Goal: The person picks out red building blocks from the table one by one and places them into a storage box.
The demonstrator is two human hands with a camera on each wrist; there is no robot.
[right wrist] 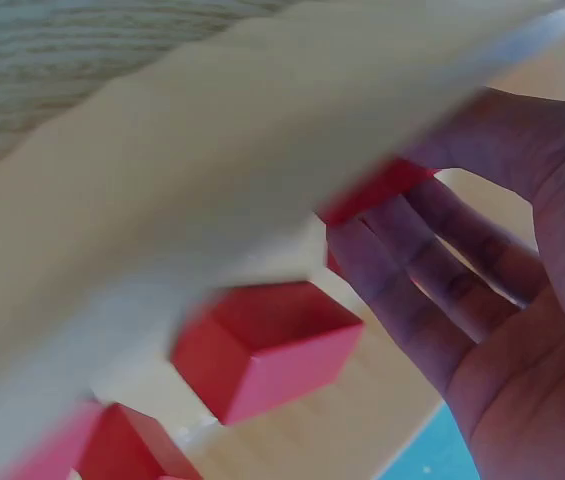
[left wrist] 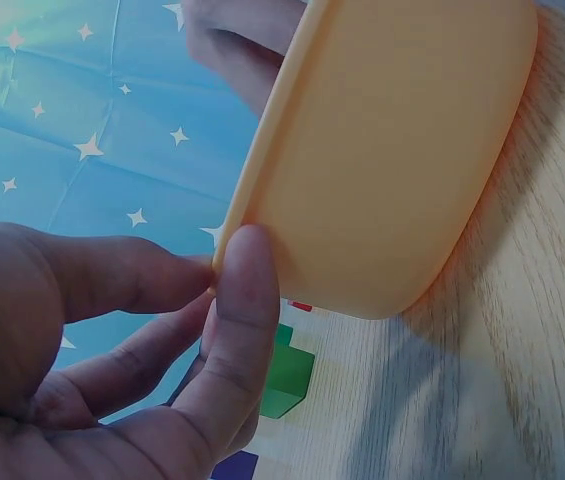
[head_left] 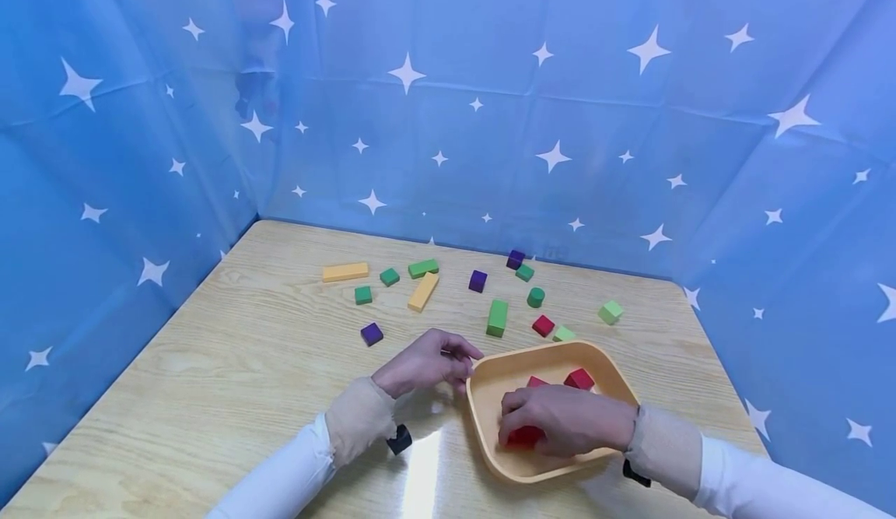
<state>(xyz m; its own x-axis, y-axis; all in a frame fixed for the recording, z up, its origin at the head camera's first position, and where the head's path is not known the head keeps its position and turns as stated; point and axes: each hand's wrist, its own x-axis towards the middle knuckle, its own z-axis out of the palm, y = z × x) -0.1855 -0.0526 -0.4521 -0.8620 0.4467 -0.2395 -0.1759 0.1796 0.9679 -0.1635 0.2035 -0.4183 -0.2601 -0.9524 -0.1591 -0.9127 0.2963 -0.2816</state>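
Observation:
A shallow orange bin (head_left: 498, 379) with rounded corners sits on the table at the front right. My left hand (head_left: 430, 363) pinches its rim at the left corner; in the left wrist view, thumb and fingertips lie on either side of the edge. Inside the bin, my right hand (head_left: 560, 419) grips a red block (right wrist: 377, 190) between thumb and fingers near the floor of the bin. Other red blocks lie around it, among them one red block (head_left: 579, 379) by the far wall and another red block (right wrist: 272, 350) beside the fingers.
Beyond the bin are a red block (head_left: 543, 325), light green blocks (head_left: 610, 312), a green block (head_left: 497, 318) and a green cylinder (head_left: 535, 297). Purple cubes (head_left: 372, 334), small green cubes and orange planks (head_left: 345, 272) lie farther left. A blue star-patterned curtain (head_left: 448, 114) surrounds the table.

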